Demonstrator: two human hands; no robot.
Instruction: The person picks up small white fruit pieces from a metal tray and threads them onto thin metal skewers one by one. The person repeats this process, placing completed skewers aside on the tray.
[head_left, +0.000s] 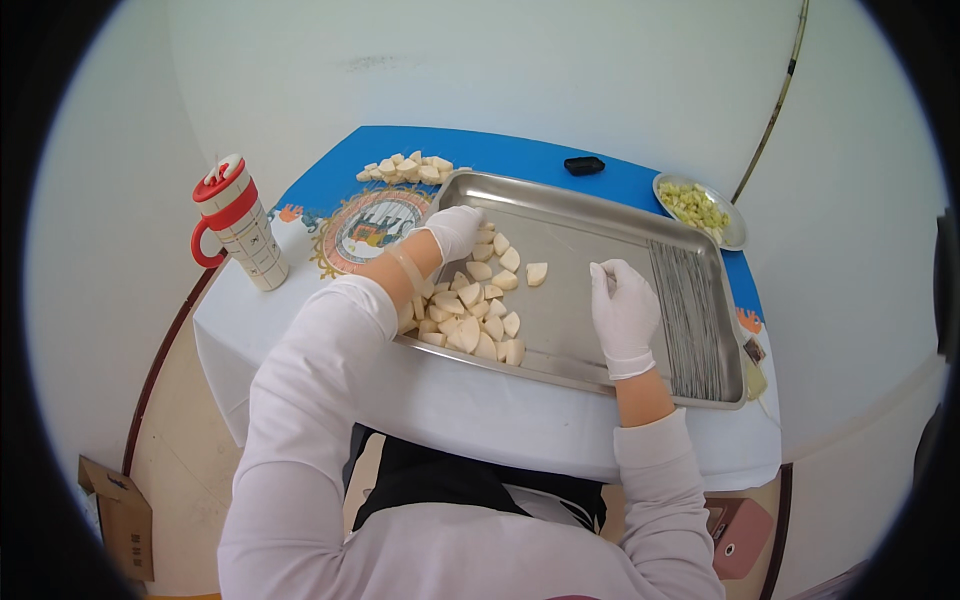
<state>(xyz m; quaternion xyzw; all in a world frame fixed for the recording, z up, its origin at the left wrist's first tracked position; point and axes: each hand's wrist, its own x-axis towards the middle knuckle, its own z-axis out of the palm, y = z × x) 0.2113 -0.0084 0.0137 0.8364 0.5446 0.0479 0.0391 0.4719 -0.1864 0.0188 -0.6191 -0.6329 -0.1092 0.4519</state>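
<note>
A wide stainless steel tray (555, 315) lies before me, with many wedge-cut chunks of a pale peeled vegetable (469, 296) heaped in its left part. My left hand (454, 231), in a white glove, is over the tray's far left end, beside the chunks; its fingertips are mostly hidden. My right hand (624, 311), gloved too, hovers above the tray right of middle, thumb and fingers drawn together with nothing visible between them. One chunk (536, 274) lies apart between the hands. A bundle of thin grey strands (684, 322) fills the tray's right end.
Behind the tray's left corner sit more pale chunks (409, 168) with fine strands sticking out. A plate (739, 225) of chopped pale-green pieces stands back right, a small black object (583, 166) at the back. A red-handled tumbler (244, 225) stands left on the tablecloth (300, 330).
</note>
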